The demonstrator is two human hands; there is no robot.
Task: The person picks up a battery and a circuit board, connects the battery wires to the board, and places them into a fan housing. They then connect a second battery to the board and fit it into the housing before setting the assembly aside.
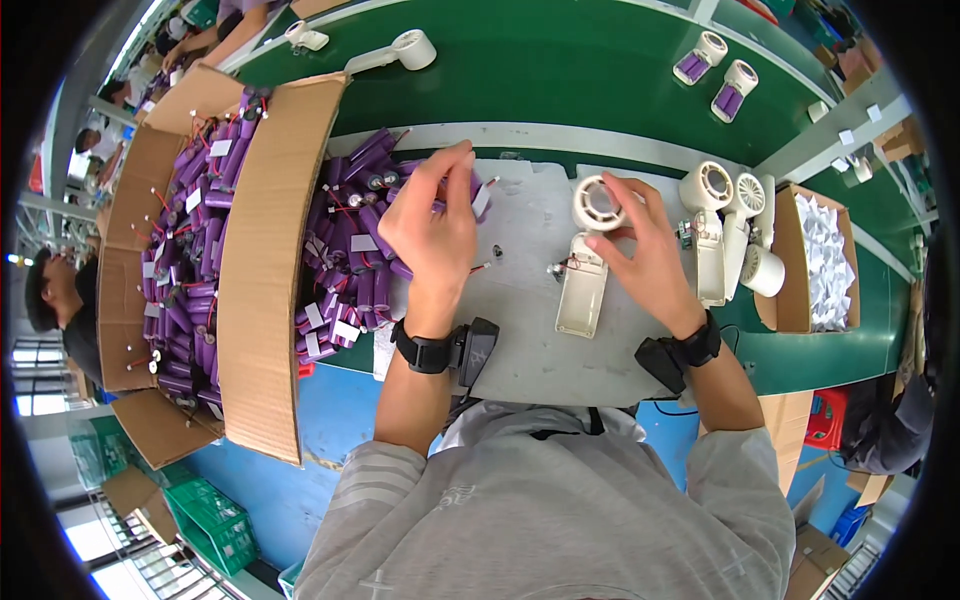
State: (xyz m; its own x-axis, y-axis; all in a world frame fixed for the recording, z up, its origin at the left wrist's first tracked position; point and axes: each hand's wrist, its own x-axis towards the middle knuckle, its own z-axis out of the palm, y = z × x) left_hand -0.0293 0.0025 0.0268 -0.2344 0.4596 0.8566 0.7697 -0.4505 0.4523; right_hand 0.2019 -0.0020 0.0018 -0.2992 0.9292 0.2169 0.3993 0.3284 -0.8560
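Note:
A white handheld fan housing (580, 312) lies on the grey work mat (520, 345), its round head away from me and its hollow handle towards me. Small wires and a component show beside its neck. My right hand (652, 255) grips the round head, thumb near the neck and fingers at the far rim. My left hand (432, 232) is raised over the edge of a loose pile of purple battery packs (365, 250), thumb and fingers pinched together. Whatever is in that pinch, if anything, I cannot make out. A battery pack with a white label (483, 203) shows partly behind this hand.
A tall cardboard box (270, 260) full of battery packs stands at the left. More fan housings (712, 240) lie right of the mat, beside a small carton (790, 290) of folded white pieces. Assembled fans (735, 92) sit on the green belt (560, 70). A person (65, 295) is far left.

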